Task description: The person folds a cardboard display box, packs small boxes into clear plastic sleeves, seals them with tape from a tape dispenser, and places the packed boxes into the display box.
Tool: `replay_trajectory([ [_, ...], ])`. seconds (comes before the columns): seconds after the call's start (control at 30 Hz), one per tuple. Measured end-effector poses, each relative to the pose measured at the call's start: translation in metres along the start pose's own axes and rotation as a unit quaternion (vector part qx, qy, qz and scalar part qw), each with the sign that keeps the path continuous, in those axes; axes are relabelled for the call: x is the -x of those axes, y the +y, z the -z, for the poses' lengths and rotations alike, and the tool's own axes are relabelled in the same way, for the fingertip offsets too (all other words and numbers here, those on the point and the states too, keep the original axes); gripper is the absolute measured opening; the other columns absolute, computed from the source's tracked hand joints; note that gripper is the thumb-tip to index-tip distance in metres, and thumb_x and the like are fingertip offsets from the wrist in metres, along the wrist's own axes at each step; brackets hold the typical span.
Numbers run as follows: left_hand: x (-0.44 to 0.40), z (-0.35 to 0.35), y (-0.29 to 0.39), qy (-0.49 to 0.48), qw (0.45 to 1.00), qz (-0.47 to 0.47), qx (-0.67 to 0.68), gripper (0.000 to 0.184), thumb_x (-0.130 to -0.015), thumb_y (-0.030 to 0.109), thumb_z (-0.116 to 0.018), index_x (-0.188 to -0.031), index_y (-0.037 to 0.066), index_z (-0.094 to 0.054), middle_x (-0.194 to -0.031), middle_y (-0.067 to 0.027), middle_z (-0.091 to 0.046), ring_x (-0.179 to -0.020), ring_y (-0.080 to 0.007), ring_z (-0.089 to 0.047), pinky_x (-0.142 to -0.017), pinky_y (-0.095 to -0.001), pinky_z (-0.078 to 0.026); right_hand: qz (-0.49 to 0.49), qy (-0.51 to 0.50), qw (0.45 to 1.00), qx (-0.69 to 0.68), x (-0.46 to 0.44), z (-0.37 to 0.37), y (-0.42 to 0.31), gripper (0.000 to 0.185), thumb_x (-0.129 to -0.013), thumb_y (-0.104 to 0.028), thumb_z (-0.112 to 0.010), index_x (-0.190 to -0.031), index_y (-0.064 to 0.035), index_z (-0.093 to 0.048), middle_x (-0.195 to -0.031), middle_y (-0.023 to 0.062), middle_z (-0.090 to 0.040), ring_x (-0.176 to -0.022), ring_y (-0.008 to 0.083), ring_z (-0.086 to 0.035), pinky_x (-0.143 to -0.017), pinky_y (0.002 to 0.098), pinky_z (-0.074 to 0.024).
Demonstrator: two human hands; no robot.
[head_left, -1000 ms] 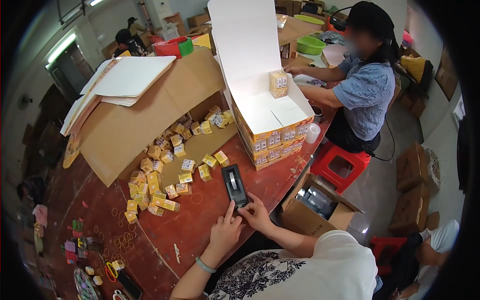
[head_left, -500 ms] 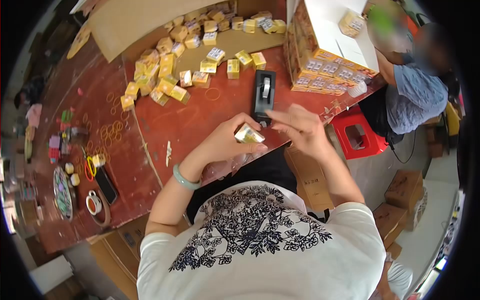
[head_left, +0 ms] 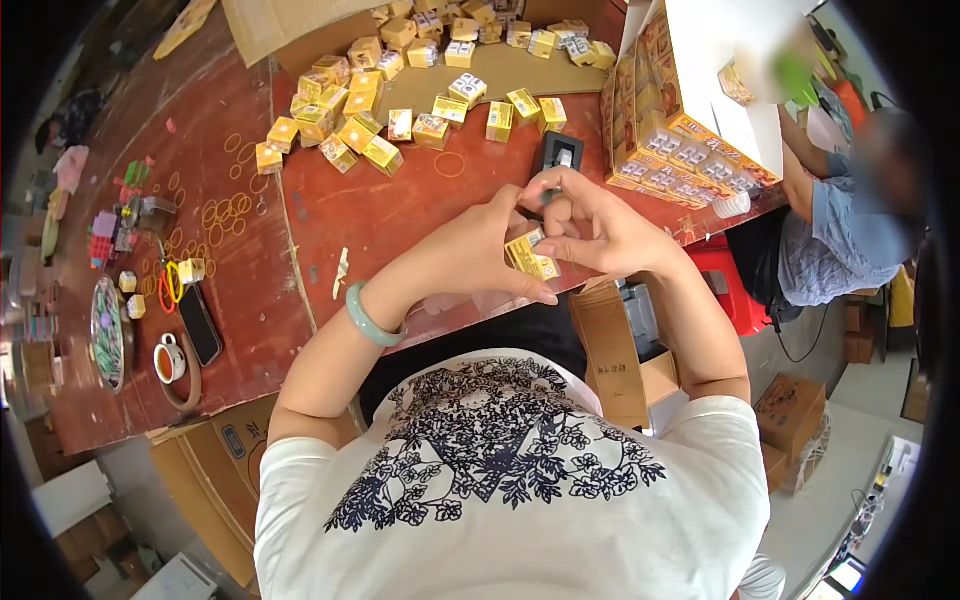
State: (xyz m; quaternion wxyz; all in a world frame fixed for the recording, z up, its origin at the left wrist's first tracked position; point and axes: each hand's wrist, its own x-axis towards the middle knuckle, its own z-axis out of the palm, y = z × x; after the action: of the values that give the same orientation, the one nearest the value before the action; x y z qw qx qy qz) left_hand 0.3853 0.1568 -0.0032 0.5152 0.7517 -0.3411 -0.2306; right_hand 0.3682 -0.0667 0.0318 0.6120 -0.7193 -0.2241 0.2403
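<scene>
A small yellow-and-white printed box [head_left: 531,257] sits between my hands over the table's front edge. My left hand [head_left: 490,248] is closed around it, thumb below and fingers along the far side. On the box's right side rests the thumb of my right hand [head_left: 610,235], its other fingers curled near my left fingertips. Whether a strip of tape is between those fingers I cannot tell. Just beyond them stands a black tape dispenser [head_left: 560,152], partly hidden by my right hand. Several similar small boxes [head_left: 383,155] lie scattered farther back.
A large display carton [head_left: 690,150] stands at the back right, a seated person [head_left: 835,230] beside it. An open cardboard box [head_left: 300,40] spills small boxes at the back. To the left are rubber bands [head_left: 225,215], a phone [head_left: 200,325], a cup [head_left: 170,358] and yellow scissors [head_left: 172,285].
My right hand has come from the tape dispenser to the small box, its thumb now on it. My left hand has moved slightly right with the box. The whole view has shifted.
</scene>
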Motion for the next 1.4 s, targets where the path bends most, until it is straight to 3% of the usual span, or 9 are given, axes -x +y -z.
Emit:
replay_trajectory([
  [0.3, 0.01, -0.008, -0.001, 0.048, 0.958, -0.043, 0.278, 0.059, -0.092, 0.007, -0.064, -0.142, 0.008, -0.033, -0.125, -0.0188, -0.06, -0.11, -0.0248, -0.061, -0.09, -0.032, -0.05, 0.035, 0.119, 0.942, -0.311, -0.008, -0.028, 0.059, 0.046, -0.091, -0.012, -0.072, -0.128, -0.0038, -0.046, -0.081, 0.0035, -0.058, -0.073, 0.0101, -0.056, -0.067, 0.0213, -0.0466],
  [0.4, 0.015, -0.009, -0.018, 0.212, 0.896, -0.099, 0.378, 0.065, -0.091, 0.011, -0.069, -0.143, 0.008, -0.031, -0.126, -0.0178, -0.059, -0.108, -0.0239, -0.061, -0.092, -0.034, -0.051, 0.089, 0.172, 0.849, -0.491, -0.009, -0.06, 0.05, 0.042, -0.092, -0.013, -0.07, -0.127, -0.0007, -0.049, -0.088, 0.0054, -0.061, -0.077, 0.0141, -0.059, -0.068, 0.0232, -0.0488],
  [0.57, 0.036, -0.011, -0.033, 0.305, 0.831, -0.085, 0.458, 0.067, -0.086, 0.016, -0.075, -0.141, 0.009, -0.038, -0.129, -0.0162, -0.057, -0.112, -0.0247, -0.06, -0.098, -0.0368, -0.049, 0.02, 0.29, 0.907, -0.306, -0.012, -0.077, 0.043, 0.026, -0.095, -0.017, -0.067, -0.112, 0.0019, -0.062, -0.091, 0.0065, -0.063, -0.077, 0.0148, -0.059, -0.068, 0.0237, -0.0482],
  [0.63, 0.045, -0.002, -0.02, 0.336, 0.934, -0.121, 0.027, 0.069, -0.081, 0.019, -0.078, -0.139, 0.009, -0.042, -0.127, -0.0151, -0.058, -0.108, -0.0261, -0.061, -0.101, -0.0391, -0.047, 0.084, 0.28, 0.954, -0.058, -0.013, -0.062, 0.039, 0.02, -0.097, -0.017, -0.064, -0.102, 0.0015, -0.066, -0.089, 0.0056, -0.063, -0.073, 0.0137, -0.057, -0.066, 0.0232, -0.0462],
  [0.7, 0.054, 0.003, -0.011, 0.302, 0.851, -0.126, -0.41, 0.071, -0.076, 0.022, -0.081, -0.136, 0.009, -0.046, -0.125, -0.014, -0.06, -0.105, -0.0276, -0.063, -0.104, -0.0414, -0.045, 0.144, 0.253, 0.937, 0.192, -0.018, -0.051, 0.036, 0.021, -0.099, -0.017, -0.061, -0.093, 0.0011, -0.07, -0.087, 0.0047, -0.064, -0.069, 0.0127, -0.055, -0.063, 0.0227, -0.0443],
  [0.97, 0.053, -0.033, -0.073, 0.365, 0.911, -0.088, -0.173, 0.08, -0.067, 0.024, -0.084, -0.136, 0.006, -0.049, -0.104, -0.0101, -0.064, -0.092, -0.0285, -0.063, -0.101, -0.0419, -0.048, -0.146, 0.055, 0.954, -0.257, -0.094, -0.044, 0.04, 0.024, -0.098, -0.021, -0.061, -0.083, -0.0046, -0.069, -0.074, -0.0006, -0.061, -0.063, 0.0086, -0.049, -0.057, 0.0226, -0.0394],
  [1.13, 0.057, -0.02, -0.075, 0.424, 0.905, 0.003, -0.009, 0.076, -0.067, 0.015, -0.083, -0.134, 0.005, -0.048, -0.101, -0.0077, -0.065, -0.089, -0.0235, -0.063, -0.092, -0.0353, -0.05, 0.042, 0.342, 0.888, 0.305, -0.198, 0.037, 0.071, 0.03, -0.092, -0.027, -0.065, -0.095, 0.0035, -0.064, -0.078, 0.0093, -0.066, -0.068, 0.0285, -0.063, -0.064, 0.0357, -0.0528],
  [1.23, 0.06, -0.009, -0.073, 0.432, 0.896, 0.02, 0.104, 0.073, -0.067, 0.008, -0.082, -0.132, 0.004, -0.048, -0.104, -0.007, -0.065, -0.089, -0.0201, -0.062, -0.088, -0.0309, -0.049, 0.023, 0.321, 0.795, 0.515, -0.258, 0.075, 0.098, 0.028, -0.085, -0.023, -0.07, -0.096, 0.0031, -0.066, -0.081, 0.0125, -0.068, -0.07, 0.0337, -0.064, -0.067, 0.0373, -0.0547],
  [1.4, 0.066, -0.001, -0.075, 0.408, 0.903, 0.077, 0.115, 0.073, -0.068, 0.008, -0.083, -0.131, 0.004, -0.046, -0.104, -0.0077, -0.064, -0.082, -0.018, -0.061, -0.084, -0.0275, -0.049, -0.33, 0.032, 0.753, 0.567, -0.292, 0.085, 0.078, 0.041, -0.074, -0.017, -0.078, -0.11, -0.001, -0.066, -0.099, 0.0147, -0.068, -0.089, 0.0347, -0.065, -0.077, 0.0397, -0.0541],
])
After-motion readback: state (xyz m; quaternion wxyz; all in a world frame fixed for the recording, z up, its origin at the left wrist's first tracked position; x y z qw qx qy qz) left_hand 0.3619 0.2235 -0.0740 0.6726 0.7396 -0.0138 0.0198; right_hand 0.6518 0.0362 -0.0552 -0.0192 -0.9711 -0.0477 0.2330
